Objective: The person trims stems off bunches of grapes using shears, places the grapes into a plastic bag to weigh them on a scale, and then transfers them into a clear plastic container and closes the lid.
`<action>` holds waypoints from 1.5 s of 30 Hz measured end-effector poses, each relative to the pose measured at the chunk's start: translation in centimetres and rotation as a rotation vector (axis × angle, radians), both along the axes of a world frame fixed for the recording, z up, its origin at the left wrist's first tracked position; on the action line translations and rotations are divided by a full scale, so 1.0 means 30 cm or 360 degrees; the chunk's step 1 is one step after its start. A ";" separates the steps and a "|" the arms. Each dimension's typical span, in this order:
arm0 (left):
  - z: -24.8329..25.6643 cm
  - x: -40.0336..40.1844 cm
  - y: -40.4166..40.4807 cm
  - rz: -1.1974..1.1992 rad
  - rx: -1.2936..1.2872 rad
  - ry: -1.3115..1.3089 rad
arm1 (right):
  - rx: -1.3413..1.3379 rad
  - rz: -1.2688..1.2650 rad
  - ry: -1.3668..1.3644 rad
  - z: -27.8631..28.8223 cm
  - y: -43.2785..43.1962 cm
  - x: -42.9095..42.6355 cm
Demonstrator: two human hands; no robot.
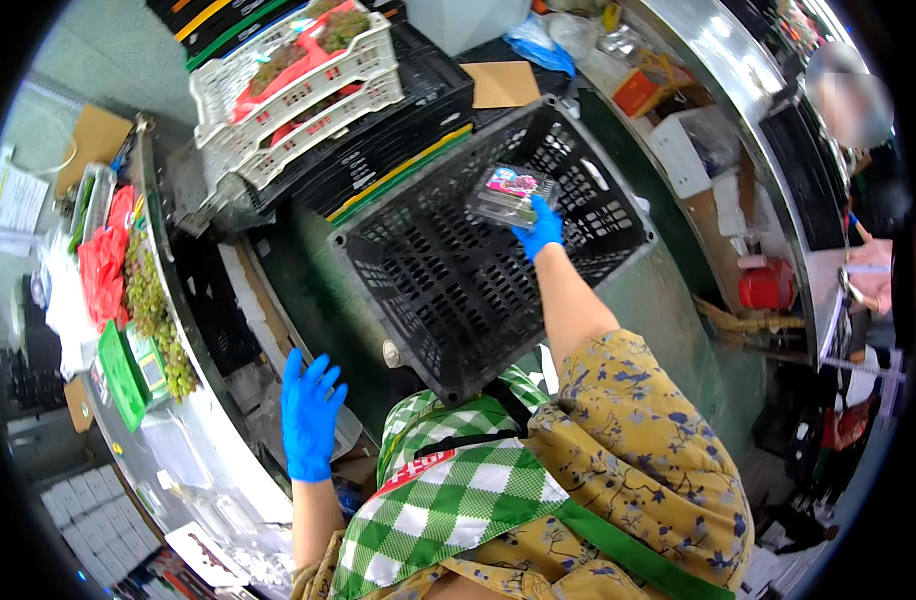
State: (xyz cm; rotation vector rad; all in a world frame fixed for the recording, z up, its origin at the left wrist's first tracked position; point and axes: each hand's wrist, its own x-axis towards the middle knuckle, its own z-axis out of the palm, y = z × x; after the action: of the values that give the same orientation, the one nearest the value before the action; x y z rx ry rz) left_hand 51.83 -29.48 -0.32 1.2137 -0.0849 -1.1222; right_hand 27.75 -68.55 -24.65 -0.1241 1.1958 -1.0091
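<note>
My right hand [540, 231], in a blue glove, grips the near edge of a clear plastic clamshell box [507, 202]. The box has a colourful label on its lid and dark contents, hard to make out through the plastic. It is inside a black slatted plastic crate [435, 277], towards the far right end; whether it rests on the crate's bottom I cannot tell. The rest of the crate's bottom shows bare mesh. My left hand [310, 416], gloved in blue too, is held with fingers apart and nothing in it, between the crate and the metal table on the left.
Green grapes [154, 300], a red bag [104, 270] and a green weighing scale [120, 375] stand on the metal table [225, 442]. White crates [300, 112] with grapes sit on stacked black crates [360, 161]. A shelved metal counter [773, 150] runs along the right; a person is beyond it.
</note>
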 end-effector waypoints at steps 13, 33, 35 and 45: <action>-0.059 -0.120 0.551 0.0728 0.0379 0.0090 | -0.0165 0.0215 -0.0169 -0.121 -0.059 -0.134; -0.037 -0.053 0.484 0.0629 0.0161 0.0275 | -0.0129 -0.0120 -0.0111 -0.307 0.034 -0.032; -0.077 -0.040 0.529 0.0638 0.0244 0.0229 | -0.0172 -0.0161 0.0220 -0.358 -0.020 -0.114; -0.158 0.117 0.634 0.0749 0.0190 0.0426 | 0.0248 0.0482 0.0449 -0.128 -0.067 -0.180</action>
State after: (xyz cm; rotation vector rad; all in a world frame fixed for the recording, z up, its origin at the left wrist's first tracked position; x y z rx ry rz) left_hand 55.33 -10.46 -5.06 1.1010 0.4559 -0.8695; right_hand 22.36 -70.57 -28.48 -0.3229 1.4573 -0.6435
